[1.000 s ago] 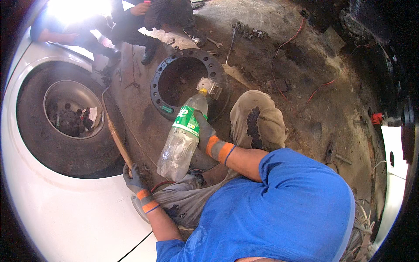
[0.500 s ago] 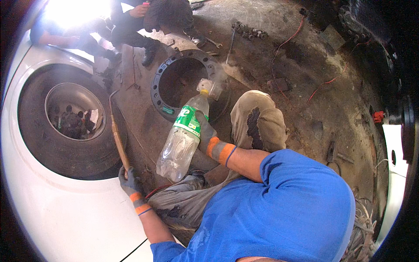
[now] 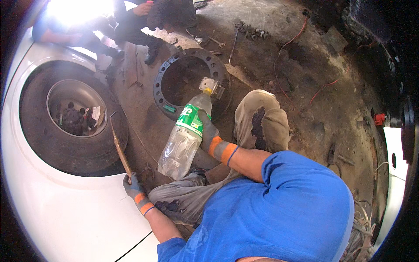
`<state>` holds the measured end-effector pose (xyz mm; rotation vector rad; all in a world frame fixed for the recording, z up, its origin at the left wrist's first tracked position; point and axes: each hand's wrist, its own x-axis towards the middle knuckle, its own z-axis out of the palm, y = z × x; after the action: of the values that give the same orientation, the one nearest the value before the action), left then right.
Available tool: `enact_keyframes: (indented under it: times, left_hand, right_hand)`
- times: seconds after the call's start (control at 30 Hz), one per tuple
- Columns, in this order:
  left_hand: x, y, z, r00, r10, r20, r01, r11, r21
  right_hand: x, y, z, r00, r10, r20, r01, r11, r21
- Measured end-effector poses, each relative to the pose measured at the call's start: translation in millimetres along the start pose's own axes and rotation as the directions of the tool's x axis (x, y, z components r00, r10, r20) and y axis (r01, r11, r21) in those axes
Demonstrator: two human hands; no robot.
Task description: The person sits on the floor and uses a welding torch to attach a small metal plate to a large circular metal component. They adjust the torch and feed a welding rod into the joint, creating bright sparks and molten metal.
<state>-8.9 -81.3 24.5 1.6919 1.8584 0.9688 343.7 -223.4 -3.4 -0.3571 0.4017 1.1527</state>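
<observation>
My left hand (image 3: 132,185), in a grey and orange glove, is closed round the lower end of a long brass-coloured rod tool (image 3: 121,153). The tool's thin dark end bends into a hook beside the tyre (image 3: 43,139). My right hand (image 3: 208,132), gloved alike, grips a clear plastic bottle (image 3: 179,150) with a green label. The bottle tilts with its yellow neck pointing away from me; a clear squarish piece sits at its top. Behind that end lies a round metal ring like a brake drum (image 3: 158,89), with holes in its rim, on the floor.
White bodywork (image 3: 87,205) curves round the tyre on my left; dark pieces lie inside its rim. At the far left two people (image 3: 131,26) sit or crouch. Farther off lie a wrench (image 3: 217,42), a thin rod (image 3: 233,46) and several nuts (image 3: 253,32). A red cable (image 3: 290,41) crosses the floor.
My left hand and the rod tool have shifted slightly right and toward me. The bottle stays in my right hand at nearly the same tilt. The whole view has shifted a little.
</observation>
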Motion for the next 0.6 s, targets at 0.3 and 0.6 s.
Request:
enact_keyframes:
  times: [0.3, 0.6]
  left_hand:
    - [12, -28, -3, 0.999, -0.042, -0.025, 0.042, 0.999, -0.002]
    - [3, -14, 1, 1.000, -0.007, -0.005, 0.007, 0.999, 0.052]
  right_hand:
    - [-3, -2, 6, 1.000, -0.005, -0.023, 0.004, 0.998, -0.058]
    - [10, 1, -8, 0.999, -0.034, 0.010, 0.034, 0.999, 0.029]
